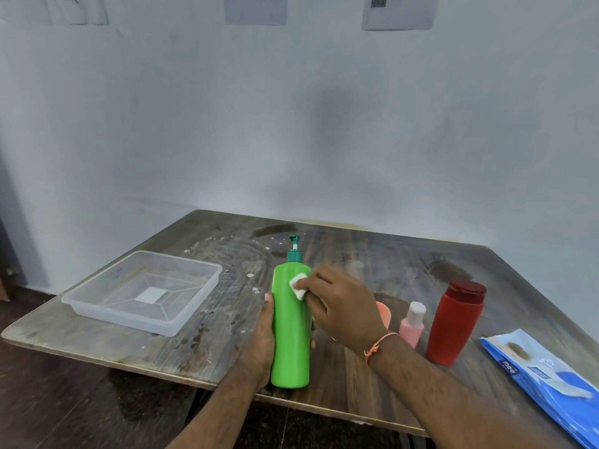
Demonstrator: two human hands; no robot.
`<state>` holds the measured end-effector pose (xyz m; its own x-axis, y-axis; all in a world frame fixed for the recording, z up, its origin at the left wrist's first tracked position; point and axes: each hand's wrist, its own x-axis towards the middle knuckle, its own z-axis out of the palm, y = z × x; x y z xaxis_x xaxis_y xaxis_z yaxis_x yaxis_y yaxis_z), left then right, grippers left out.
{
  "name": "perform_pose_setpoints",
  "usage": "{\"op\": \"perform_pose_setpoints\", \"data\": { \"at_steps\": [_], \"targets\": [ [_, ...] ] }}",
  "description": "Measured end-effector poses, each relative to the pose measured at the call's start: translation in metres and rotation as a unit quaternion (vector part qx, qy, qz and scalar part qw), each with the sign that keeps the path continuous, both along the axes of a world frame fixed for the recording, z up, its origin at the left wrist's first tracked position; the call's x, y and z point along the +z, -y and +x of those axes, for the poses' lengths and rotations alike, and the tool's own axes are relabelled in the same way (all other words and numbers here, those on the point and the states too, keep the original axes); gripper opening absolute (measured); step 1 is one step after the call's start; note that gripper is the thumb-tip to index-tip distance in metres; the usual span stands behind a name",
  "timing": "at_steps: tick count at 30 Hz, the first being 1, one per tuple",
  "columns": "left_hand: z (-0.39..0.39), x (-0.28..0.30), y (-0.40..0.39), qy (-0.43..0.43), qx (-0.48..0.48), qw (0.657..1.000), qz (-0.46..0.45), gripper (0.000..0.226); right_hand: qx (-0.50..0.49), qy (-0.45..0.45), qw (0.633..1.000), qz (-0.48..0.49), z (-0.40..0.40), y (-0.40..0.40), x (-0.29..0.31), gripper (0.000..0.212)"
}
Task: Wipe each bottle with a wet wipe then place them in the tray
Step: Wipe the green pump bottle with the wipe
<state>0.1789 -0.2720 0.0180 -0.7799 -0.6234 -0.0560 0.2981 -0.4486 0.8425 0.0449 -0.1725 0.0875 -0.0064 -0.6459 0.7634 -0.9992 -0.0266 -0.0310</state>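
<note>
The left hand (259, 345) grips the upright green bottle (290, 332) at the near table (356, 377) edge while right fingers (311, 283) pinch the wipe (299, 285) against its shoulder; better to rotate it, covering every side before the tray (97, 306).

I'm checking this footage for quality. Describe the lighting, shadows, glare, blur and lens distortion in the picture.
Head view: dim, bluish, even light; a soft dark shadow on the wall behind the table; pale sheen on the tabletop near the green bottle; wide-angle bending skews the table edges; wall papers too blurred to read; both the left hand and right hand slightly soft.
</note>
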Motion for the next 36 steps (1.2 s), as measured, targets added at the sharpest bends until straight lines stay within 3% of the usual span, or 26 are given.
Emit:
{"op": "perform_pose_setpoints", "data": {
  "at_steps": [3,8,15,22,29,36],
  "targets": [
    [-0.002,-0.002,0.001,0.008,-0.001,1.000,-0.013,0.082,0.005,-0.033,0.999,0.001,-0.003,-0.013,-0.003,0.007],
    [-0.002,-0.007,0.006,0.009,-0.023,1.000,0.004,0.087,-0.043,0.010,0.998,-0.033,-0.002,-0.007,0.003,0.012],
    [-0.001,-0.003,0.002,0.004,0.005,1.000,-0.011,0.074,0.020,-0.036,0.999,0.023,0.008,-0.012,-0.006,0.009],
    [-0.002,-0.008,0.007,0.009,-0.013,1.000,0.023,0.086,-0.038,0.043,0.998,-0.035,-0.004,-0.011,-0.009,0.009],
    [-0.003,-0.005,0.008,-0.022,-0.005,0.999,0.040,0.081,0.032,0.014,0.999,0.014,0.001,-0.011,-0.015,0.013],
    [-0.003,-0.006,0.009,-0.031,-0.026,0.998,0.047,0.086,-0.013,0.076,0.997,-0.027,-0.001,-0.011,-0.020,0.011]
  ]
}}
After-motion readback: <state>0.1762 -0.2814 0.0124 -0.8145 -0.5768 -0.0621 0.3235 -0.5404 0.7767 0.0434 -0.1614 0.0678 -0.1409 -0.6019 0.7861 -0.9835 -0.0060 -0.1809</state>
